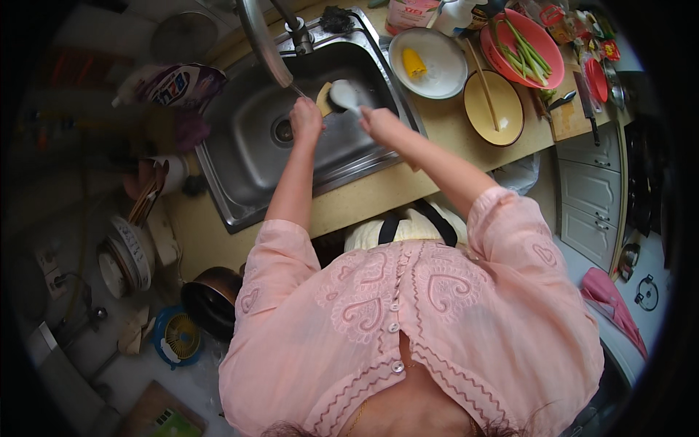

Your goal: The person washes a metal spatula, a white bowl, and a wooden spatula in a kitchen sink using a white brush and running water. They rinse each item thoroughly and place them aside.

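Over the steel sink both my hands are raised close together. My right hand is closed round the handle of a white spoon-shaped utensil, its rounded head turned toward my left hand. My left hand is closed just below the end of the faucet spout. A tan, flat-looking piece shows beside its fingers, partly behind the white utensil. Whether my left hand grips that piece or something else is hidden.
Right of the sink stand a white bowl with a yellow piece in it, a yellow bowl with a wooden stick across it, and a pink basin with green stalks. A knife lies on a cutting board. A purple-white bag stands left.
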Demonstrator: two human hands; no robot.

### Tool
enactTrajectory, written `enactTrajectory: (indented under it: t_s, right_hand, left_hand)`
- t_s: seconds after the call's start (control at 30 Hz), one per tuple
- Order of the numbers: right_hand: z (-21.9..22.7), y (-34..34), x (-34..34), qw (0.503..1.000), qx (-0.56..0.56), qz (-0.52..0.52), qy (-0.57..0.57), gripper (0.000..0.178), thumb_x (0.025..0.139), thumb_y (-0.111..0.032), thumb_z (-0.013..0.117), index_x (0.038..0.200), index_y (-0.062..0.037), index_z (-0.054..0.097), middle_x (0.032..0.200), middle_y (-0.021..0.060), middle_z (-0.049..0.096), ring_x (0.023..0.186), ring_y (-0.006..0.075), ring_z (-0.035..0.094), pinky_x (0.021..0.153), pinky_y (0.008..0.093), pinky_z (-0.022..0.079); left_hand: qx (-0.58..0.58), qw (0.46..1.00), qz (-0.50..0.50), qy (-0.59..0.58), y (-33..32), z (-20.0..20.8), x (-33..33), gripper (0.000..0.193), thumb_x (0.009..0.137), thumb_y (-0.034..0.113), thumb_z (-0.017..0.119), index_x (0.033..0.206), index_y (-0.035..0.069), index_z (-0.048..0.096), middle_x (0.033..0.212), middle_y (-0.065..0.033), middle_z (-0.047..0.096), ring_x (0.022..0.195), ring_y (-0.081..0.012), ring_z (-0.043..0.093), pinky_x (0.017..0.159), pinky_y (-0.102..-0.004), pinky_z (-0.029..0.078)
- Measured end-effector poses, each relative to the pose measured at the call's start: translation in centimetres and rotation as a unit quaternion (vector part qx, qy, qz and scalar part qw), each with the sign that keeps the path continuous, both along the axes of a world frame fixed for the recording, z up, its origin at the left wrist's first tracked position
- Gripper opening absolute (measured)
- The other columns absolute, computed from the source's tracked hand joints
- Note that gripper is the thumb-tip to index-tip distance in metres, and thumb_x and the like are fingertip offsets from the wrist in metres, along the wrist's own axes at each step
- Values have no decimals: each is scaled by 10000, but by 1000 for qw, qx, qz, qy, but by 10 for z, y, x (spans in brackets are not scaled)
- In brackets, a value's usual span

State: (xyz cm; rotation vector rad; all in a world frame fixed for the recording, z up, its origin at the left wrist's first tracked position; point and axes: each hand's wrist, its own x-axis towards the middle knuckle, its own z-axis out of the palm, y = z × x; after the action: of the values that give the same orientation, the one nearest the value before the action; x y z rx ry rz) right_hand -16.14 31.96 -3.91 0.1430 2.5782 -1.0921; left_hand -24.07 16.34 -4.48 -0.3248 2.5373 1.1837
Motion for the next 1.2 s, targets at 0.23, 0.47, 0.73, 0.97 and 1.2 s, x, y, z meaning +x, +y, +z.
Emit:
enactTrajectory:
  t_s: [0.23,0.47,0.73,0.97,1.2]
  right_hand:
    - [-17,15,-5,999,6,-44,20,201,849,-192,471,941,-18,513,750,248,584,735,423,563,657,477,449]
    - [-19,8,-5,998,33,-30,38,214,853,-198,466,978,-28,503,748,244,584,732,416,565,655,480,447]
    - [-30,10,-4,999,29,-17,27,213,853,-197,465,969,-28,522,744,225,591,732,408,572,660,473,455]
    - [-16,-3,-2,995,65,67,24,201,837,-214,486,917,-33,526,782,212,603,772,394,580,685,467,467]
    - [4,-6,-9,996,27,86,23,220,834,-214,483,940,-34,554,817,203,609,786,378,583,695,446,466]
  left_hand:
    - [85,996,35,13,6,-9,-1,511,903,335,347,754,-83,599,589,-230,588,462,-302,606,442,-382,512]
    - [70,995,56,-45,4,11,-3,705,912,491,244,718,-80,610,536,-186,576,435,-261,599,407,-340,499]
    - [44,996,25,-80,-14,-5,2,710,896,520,225,772,-45,636,529,-167,577,420,-238,588,384,-332,464]
    - [-40,997,-42,51,-30,-35,12,232,734,165,531,863,32,671,727,-176,638,654,-297,634,619,-372,508]
    - [-87,978,-150,119,-30,-31,24,322,708,120,621,1022,64,584,953,-145,624,915,-318,586,791,-402,455]
